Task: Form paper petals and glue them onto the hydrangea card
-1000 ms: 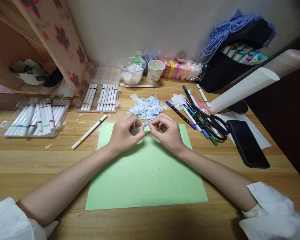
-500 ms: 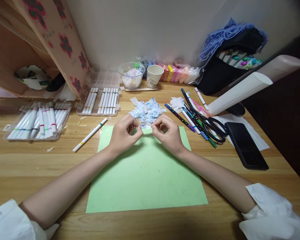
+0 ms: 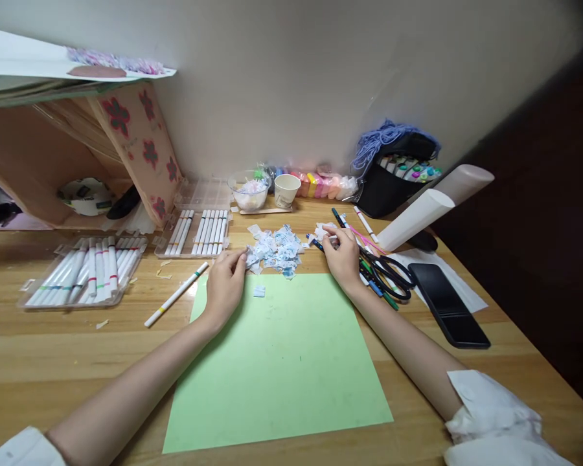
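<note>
My left hand (image 3: 226, 279) rests at the top left corner of the green paper sheet (image 3: 276, 369). Its thumb and fingers are pinched on a paper scrap at the left edge of the pile of blue-and-white scraps (image 3: 278, 248). One small scrap (image 3: 259, 291) lies alone on the green sheet. My right hand (image 3: 342, 257) is out to the right of the pile. Its fingers are curled down among white scraps (image 3: 322, 231) and the row of pens (image 3: 369, 265). What they hold is hidden.
Two clear trays of white markers (image 3: 85, 272) (image 3: 204, 230) lie at the left, with a loose marker (image 3: 175, 295) near them. Scissors (image 3: 393, 272) and a black phone (image 3: 447, 305) lie at the right. A bowl (image 3: 249, 191), a paper cup (image 3: 286, 189) and a black pouch (image 3: 393, 188) line the wall.
My hands were pinched together over the sheet's top edge and have come apart. The left went to the pile's left edge, the right to the pens. The camera tilted up.
</note>
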